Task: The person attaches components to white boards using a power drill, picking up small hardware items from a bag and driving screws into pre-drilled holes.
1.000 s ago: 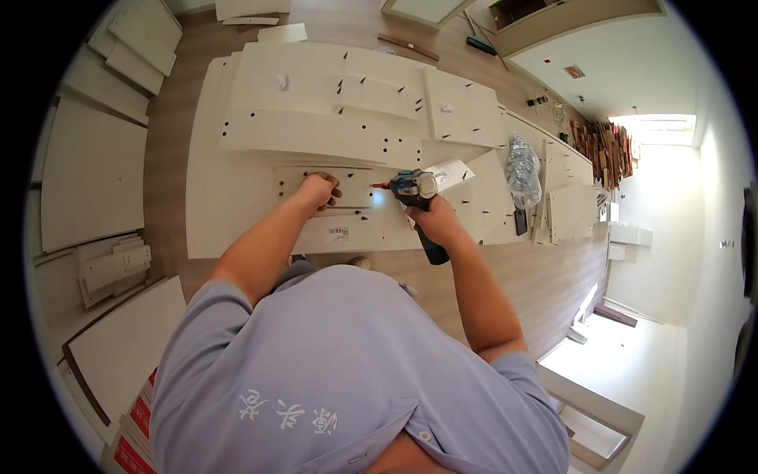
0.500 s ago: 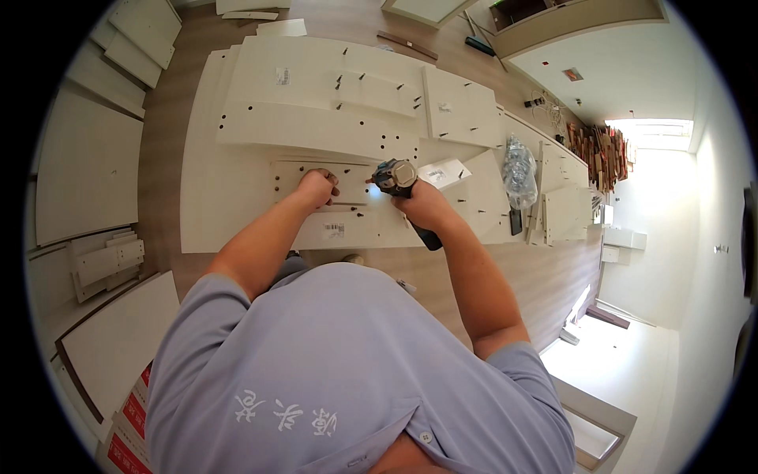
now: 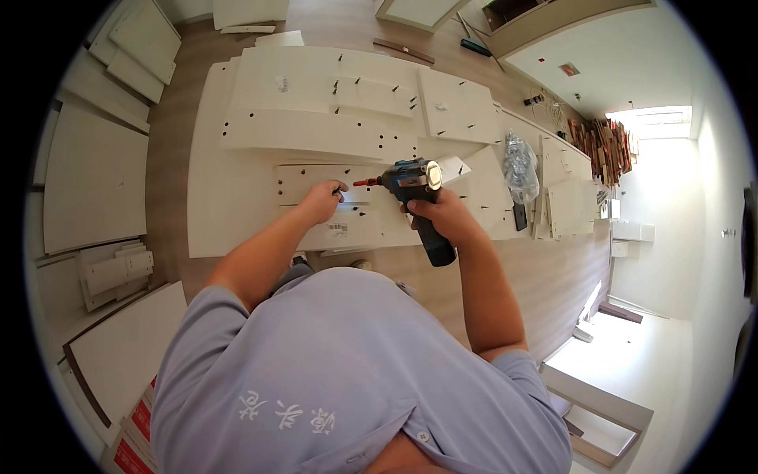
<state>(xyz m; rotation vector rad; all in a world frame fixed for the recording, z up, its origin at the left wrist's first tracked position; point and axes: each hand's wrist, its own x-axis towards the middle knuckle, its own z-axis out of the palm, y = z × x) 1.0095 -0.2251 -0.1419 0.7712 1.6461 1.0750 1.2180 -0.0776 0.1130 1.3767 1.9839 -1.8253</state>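
My right hand (image 3: 444,217) is wrapped round the grip of a blue and black cordless drill (image 3: 412,182). The drill's red-tipped bit points left toward my left hand (image 3: 321,202). That hand is closed, its fingertips pinching a small dark fitting, perhaps a screw or cam bolt (image 3: 340,189). Both hands are above a narrow white panel (image 3: 304,178) that lies on the large white boards. Loose dark bolts (image 3: 360,212) sit just right of my left hand.
Beyond my hands, white panels (image 3: 276,129) carry upright bolts and drilled holes. A clear plastic bag (image 3: 520,170) of hardware lies at the right, above a black bar (image 3: 519,216). More boards (image 3: 95,182) lean at the left. Wood strips (image 3: 604,150) are piled far right.
The drill has swung up and back toward me, its bit now level and pointing left. My left hand has shifted slightly right and shows a dark fitting at its fingertips.
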